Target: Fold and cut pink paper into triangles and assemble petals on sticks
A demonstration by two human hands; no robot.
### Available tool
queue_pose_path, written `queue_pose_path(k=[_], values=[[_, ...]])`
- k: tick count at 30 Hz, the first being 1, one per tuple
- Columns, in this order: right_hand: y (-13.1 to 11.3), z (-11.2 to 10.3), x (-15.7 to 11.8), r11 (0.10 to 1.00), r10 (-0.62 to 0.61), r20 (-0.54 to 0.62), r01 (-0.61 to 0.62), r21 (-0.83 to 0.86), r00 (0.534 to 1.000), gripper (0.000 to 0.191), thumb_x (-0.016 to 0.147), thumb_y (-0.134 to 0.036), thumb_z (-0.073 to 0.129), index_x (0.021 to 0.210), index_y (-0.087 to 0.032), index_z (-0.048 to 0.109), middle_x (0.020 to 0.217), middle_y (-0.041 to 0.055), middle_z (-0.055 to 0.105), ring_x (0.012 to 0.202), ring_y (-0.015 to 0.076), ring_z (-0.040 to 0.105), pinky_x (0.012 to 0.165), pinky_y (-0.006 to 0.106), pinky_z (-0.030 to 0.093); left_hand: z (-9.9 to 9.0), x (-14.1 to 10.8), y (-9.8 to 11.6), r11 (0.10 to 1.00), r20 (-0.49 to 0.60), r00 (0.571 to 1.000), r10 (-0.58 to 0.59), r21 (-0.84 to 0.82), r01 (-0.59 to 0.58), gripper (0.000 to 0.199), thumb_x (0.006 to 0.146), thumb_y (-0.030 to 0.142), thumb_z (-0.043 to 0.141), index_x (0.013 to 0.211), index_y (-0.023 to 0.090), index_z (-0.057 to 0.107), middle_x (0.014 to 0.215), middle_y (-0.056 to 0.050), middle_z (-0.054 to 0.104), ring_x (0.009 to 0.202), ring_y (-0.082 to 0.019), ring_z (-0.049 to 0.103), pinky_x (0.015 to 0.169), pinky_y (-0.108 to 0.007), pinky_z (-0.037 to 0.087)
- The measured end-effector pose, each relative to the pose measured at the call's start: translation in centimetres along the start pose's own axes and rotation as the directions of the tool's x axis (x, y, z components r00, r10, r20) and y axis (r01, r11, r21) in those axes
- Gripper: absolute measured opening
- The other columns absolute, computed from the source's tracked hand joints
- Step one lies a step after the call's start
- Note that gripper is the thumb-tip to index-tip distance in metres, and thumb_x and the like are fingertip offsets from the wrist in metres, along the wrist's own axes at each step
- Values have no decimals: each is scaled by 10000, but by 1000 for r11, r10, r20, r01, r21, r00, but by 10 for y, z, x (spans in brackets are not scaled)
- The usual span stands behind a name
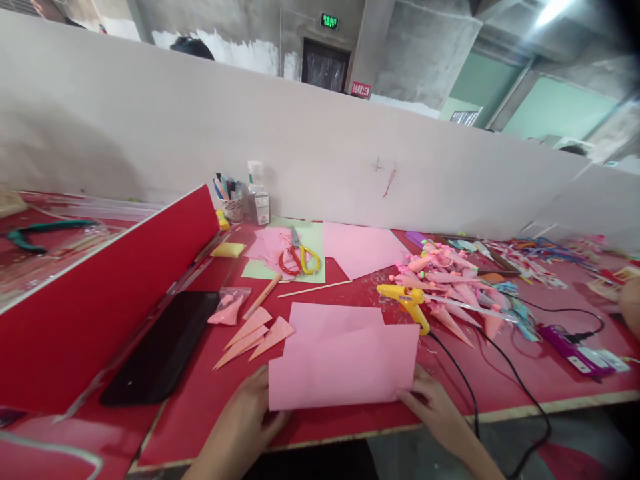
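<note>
A pink sheet of paper [340, 373] is held by its two ends near the front edge of the table. At its left end, my left hand [253, 410] grips the paper, fingers partly hidden behind it. My right hand [433, 403] pinches the lower right corner, thumb in front. Behind this sheet another pink sheet [333, 317] lies on the table, partly covered. Several pink paper triangles [245, 340] lie to the left. A yellow glue gun [413, 303] rests to the right of the sheets, a clear stick out of its back.
Pink cone-shaped pieces [455, 287] are heaped at the right, near a purple power strip [575, 350] and black cables. Scissors [300, 259] lie on papers at the back. A black phone-shaped slab [165, 347] stands by a red divider [115, 287]. A person's hand [631, 300] shows at far right.
</note>
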State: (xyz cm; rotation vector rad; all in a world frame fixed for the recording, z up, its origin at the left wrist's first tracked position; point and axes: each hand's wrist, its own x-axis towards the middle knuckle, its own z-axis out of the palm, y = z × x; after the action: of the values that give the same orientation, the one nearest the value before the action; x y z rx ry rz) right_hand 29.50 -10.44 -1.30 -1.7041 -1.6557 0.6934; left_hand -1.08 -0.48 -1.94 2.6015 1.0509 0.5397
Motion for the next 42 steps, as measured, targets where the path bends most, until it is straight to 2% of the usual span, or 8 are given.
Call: queue_pose_path(k=[5,14,20,26,31,34,38,42], values=[[0,-5,-2,994,81,53,-84,70,995,285,779,-391,516,941,-223,678,995,99,652,946,238,572,869,393,424,-7,12,-15,984,9,1000,27,175,-28,461,781,112,386,1177,302,526,1300,17,470,1198,-214,415,951,-347,381],[8,-18,-5,1000,-9,169,10,-3,986,132,739,-294,557,743,-245,680,1099,101,603,1040,250,532,889,405,400,-14,11,-28,914,-9,999,-43,404,43,460,778,163,380,1213,260,493,1270,-37,501,1207,-259,400,1013,-526,234],[15,-18,-9,995,-27,137,14,97,990,152,782,-330,543,781,-244,668,1049,78,635,1023,221,551,900,357,407,-32,-8,8,983,319,934,160,30,-179,828,634,125,460,1368,347,150,1412,44,265,1266,-194,313,988,-358,367],[10,-19,-7,995,57,101,-65,77,993,222,809,-361,493,755,-207,643,873,59,664,839,199,601,795,306,458,-27,-7,26,984,382,910,163,-130,-122,678,682,477,601,1296,406,322,1409,24,289,1255,-254,328,998,-450,335],[12,-11,-9,991,135,-93,-134,18,987,266,791,-400,484,705,-187,619,755,47,650,726,182,596,682,248,472,-35,-11,27,962,378,896,232,-227,-154,660,731,502,542,1325,348,298,1386,7,342,1245,-224,350,1047,-421,257],[14,-2,-11,984,168,-236,-177,-17,957,290,781,-428,487,701,-179,611,743,47,649,733,184,600,666,231,472,-34,-8,29,974,352,927,125,-222,-47,676,654,485,631,1270,321,406,1349,-18,405,1195,-244,412,1007,-398,326],[13,8,-10,978,148,-364,-190,-81,920,297,786,-428,480,709,-165,598,731,46,640,710,177,593,634,219,467,-16,0,31,971,252,966,-59,-211,114,223,774,392,536,910,275,669,1153,-28,580,1044,-221,531,873,-324,438],[10,12,-8,973,121,-414,-190,-129,902,279,772,-429,501,747,-163,579,682,23,605,657,157,571,609,209,458,4,1,32,969,118,969,-218,-88,229,358,815,392,469,575,203,656,911,-62,638,866,-220,576,758,-351,459]])
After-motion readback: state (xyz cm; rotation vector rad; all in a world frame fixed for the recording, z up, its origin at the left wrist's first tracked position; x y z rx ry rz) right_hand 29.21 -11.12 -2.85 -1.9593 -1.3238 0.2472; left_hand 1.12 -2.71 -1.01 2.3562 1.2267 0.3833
